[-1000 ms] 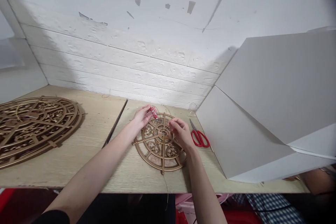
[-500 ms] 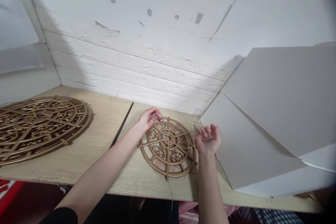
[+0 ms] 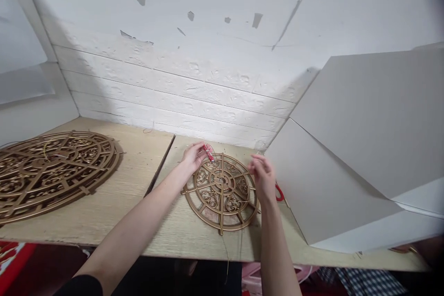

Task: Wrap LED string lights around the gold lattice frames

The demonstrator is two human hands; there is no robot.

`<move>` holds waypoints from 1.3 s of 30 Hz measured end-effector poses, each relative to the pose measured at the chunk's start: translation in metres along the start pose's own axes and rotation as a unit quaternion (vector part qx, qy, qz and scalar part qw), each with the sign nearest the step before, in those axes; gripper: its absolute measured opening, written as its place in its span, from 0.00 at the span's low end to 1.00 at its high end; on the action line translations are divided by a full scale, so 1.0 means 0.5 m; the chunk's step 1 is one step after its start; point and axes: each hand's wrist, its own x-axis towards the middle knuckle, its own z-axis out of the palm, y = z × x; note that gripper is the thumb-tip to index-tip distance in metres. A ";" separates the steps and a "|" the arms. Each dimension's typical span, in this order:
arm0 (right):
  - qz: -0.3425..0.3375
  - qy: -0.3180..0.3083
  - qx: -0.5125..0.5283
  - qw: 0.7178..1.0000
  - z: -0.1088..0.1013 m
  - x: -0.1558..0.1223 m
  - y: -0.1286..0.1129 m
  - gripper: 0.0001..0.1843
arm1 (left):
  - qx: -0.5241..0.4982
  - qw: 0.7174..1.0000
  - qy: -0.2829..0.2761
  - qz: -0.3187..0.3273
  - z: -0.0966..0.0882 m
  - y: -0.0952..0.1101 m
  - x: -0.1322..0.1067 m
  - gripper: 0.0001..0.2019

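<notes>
Flanking round gold filigree disc (image 3: 222, 192): hands (image 3: 194, 156)

The right hand (image 3: 263, 178) hides most of the red scissors (image 3: 279, 193); the large gold disc (image 3: 55, 166) runs off the left edge.

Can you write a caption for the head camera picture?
Left hand pinches a small red piece over a gold disc.

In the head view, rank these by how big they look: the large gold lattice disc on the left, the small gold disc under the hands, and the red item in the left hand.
1. Large gold lattice disc, partly cut off at the frame edge.
2. Small gold disc.
3. Red item pinched by the left hand, by far the smallest.
</notes>
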 end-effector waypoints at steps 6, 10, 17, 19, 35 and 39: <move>0.000 -0.288 -0.282 0.915 0.038 -0.020 0.016 0.09 | 0.001 1.000 0.015 0.012 -0.001 -0.001 0.004 0.07; -0.022 -0.321 -0.289 0.902 0.031 -0.018 0.022 0.08 | -0.002 1.000 0.017 0.005 0.000 0.001 0.004 0.08; -0.012 -0.372 -0.296 0.880 0.027 -0.018 0.030 0.06 | -0.020 1.000 0.014 -0.008 -0.001 0.001 0.004 0.07; -0.017 -0.379 -0.295 0.877 0.027 -0.018 0.031 0.07 | -0.026 0.999 0.020 -0.010 -0.001 0.001 0.004 0.07; 0.086 -0.289 -0.165 0.939 0.038 -0.024 0.043 0.09 | -0.018 1.000 0.001 -0.021 0.005 0.010 -0.001 0.09; 0.167 -0.290 -0.079 0.939 0.053 -0.029 0.037 0.13 | -0.030 0.999 0.008 -0.032 0.007 0.011 -0.001 0.08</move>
